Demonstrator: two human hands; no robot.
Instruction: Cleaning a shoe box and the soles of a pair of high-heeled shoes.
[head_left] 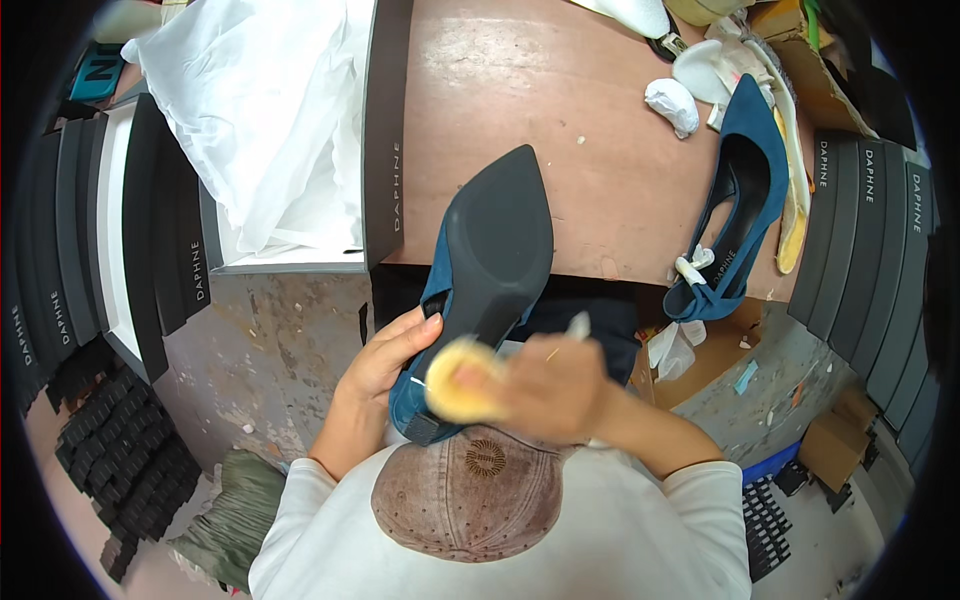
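A teal pointed shoe [432,285] is held sole up in front of my body, its dark sole [500,235] facing me and its toe pointing away. My left hand [385,360] grips it along the side near the heel, thumb against the sole's edge. Over the heel end, my right hand [555,390] is closed on a round, pale-yellow sponge-like pad [463,382]. Motion blurs that hand and pad, so whether the pad touches the shoe I cannot tell. The matching teal shoe [740,190] lies on the table at the right, a white wrapping on its strap.
An open grey box [385,150] with white tissue paper [270,120] stands at the left of the pink tabletop [490,75]. Crumpled white paper [672,107] lies at the far right. Dark shoe boxes [850,240] line both sides. A brown cap [470,500] shows below my hands.
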